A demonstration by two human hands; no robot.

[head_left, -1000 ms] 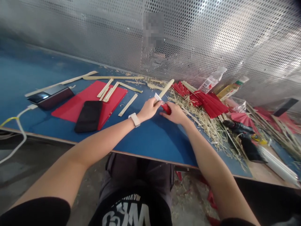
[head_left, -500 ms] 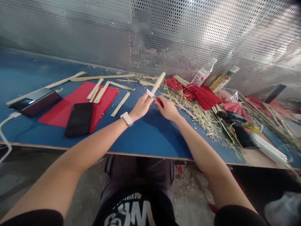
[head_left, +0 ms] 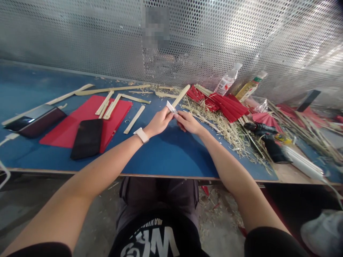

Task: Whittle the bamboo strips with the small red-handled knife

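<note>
Near the middle of the blue table, my left hand (head_left: 158,121) is closed around a pale bamboo strip (head_left: 182,95), whose rounded far end points up and to the right. My right hand (head_left: 189,122) grips a utility knife (head_left: 170,106); its wide silver blade lies across the strip beside my left thumb. The fingers hide most of the knife's handle and the near end of the strip. A shorter bamboo piece (head_left: 134,119) rests on the table left of my left hand.
Shavings (head_left: 227,132) and red folded fans (head_left: 227,107) lie to the right, with a cordless drill (head_left: 270,141) and two bottles (head_left: 227,80) beyond. At left are a red folder (head_left: 64,132), a black phone (head_left: 87,138) and more bamboo strips. A perforated metal panel (head_left: 93,43) stands behind.
The right hand has turned slightly around the knife, and its red handle no longer shows. The strip's far end has dipped a little to the right. The view has shifted slightly.
</note>
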